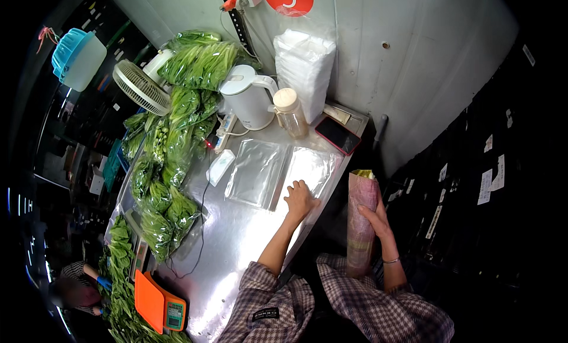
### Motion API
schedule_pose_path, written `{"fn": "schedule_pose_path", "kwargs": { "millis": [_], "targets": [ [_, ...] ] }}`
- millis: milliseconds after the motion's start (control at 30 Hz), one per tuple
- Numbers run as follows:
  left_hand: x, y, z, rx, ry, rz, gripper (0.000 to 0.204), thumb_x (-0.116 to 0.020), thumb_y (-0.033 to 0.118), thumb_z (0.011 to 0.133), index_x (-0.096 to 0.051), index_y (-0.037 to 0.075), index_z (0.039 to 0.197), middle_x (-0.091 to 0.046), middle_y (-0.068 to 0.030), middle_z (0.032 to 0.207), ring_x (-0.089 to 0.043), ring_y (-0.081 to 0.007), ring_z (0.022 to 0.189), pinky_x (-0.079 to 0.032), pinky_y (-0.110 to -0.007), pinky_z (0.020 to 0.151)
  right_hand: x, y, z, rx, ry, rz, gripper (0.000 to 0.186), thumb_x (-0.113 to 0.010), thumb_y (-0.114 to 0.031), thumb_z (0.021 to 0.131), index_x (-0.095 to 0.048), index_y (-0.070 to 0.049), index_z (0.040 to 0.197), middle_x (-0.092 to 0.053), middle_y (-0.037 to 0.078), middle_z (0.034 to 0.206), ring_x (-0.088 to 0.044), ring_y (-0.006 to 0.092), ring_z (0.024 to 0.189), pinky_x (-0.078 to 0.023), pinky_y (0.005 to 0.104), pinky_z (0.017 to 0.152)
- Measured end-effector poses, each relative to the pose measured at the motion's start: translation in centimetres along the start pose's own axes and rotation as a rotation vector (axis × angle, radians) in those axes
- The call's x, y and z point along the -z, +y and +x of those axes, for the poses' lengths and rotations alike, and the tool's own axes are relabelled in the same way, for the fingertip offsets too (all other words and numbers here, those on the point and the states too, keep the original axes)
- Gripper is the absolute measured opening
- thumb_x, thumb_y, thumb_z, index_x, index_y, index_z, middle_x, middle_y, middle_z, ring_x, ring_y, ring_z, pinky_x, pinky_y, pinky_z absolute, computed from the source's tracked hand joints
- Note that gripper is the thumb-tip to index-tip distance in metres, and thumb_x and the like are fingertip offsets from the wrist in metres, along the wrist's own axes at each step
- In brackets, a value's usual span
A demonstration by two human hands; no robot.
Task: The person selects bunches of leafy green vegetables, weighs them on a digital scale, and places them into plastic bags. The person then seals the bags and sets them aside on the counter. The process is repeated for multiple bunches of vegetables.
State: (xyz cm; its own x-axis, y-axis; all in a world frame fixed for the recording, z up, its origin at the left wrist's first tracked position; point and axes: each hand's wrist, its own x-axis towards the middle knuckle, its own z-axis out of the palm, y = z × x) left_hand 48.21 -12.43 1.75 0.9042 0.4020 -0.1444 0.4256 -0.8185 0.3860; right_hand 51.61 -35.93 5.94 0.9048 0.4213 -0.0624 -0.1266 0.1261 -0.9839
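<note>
Left hand laid flat, fingers spread, on clear bag at surface edge. Wrapped greens bundle gripped by right hand, held upright off surface, just right of bag.

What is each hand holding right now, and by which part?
The right hand grips a tall wrapped vegetable bundle around its upper middle. The left hand holds nothing; it rests on a clear plastic bag.
</note>
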Motion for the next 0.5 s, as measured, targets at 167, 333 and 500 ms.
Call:
{"fn": "schedule_pose_path", "kwargs": {
  "millis": [167, 333, 500],
  "targets": [
    [-3.0, -1.3, -0.2, -0.075, 0.166, 0.057, 0.027, -0.059, 0.006, 0.07, -0.048, 0.0, 0.093, -0.05, -0.0184, 0.096, -0.05, -0.0371, 0.091, -0.046, -0.052, 0.064, -0.1, 0.4, 1.2, 0.022, -0.047, -0.043, 0.091, -0.068, -0.015, 0.073, -0.011, -0.003, 0.143, -0.031, 0.016, 0.14, -0.032, 0.0244, 0.128, -0.027, 0.0349, 0.105],
    [-2.2, -2.4, -0.5, -0.074, 0.175, -0.079, 0.021, -0.052, 0.003, 0.077, -0.054, -0.003, 0.096, -0.057, -0.0179, 0.085, -0.055, -0.0365, 0.08, -0.046, -0.044, 0.068, -2.6, -0.9, 2.3, 0.023, -0.153, -0.178, 0.099, -0.073, -0.016, 0.068, -0.011, -0.008, 0.144, -0.033, 0.019, 0.137, -0.037, 0.0267, 0.125, -0.034, 0.0367, 0.101],
    [0.6, -3.2, -1.2, -0.093, 0.316, -0.472, 0.018, -0.053, 0.01, 0.083, -0.064, 0.002, 0.094, -0.058, -0.0157, 0.082, -0.056, -0.0338, 0.078, -0.045, -0.039, 0.069, -6.7, -2.9, 3.4, 0.143, -0.461, -0.691, 0.098, -0.074, -0.023, 0.062, -0.019, -0.011, 0.143, -0.035, 0.02, 0.134, -0.04, 0.036, 0.122, -0.034, 0.0394, 0.101]
  ]
}}
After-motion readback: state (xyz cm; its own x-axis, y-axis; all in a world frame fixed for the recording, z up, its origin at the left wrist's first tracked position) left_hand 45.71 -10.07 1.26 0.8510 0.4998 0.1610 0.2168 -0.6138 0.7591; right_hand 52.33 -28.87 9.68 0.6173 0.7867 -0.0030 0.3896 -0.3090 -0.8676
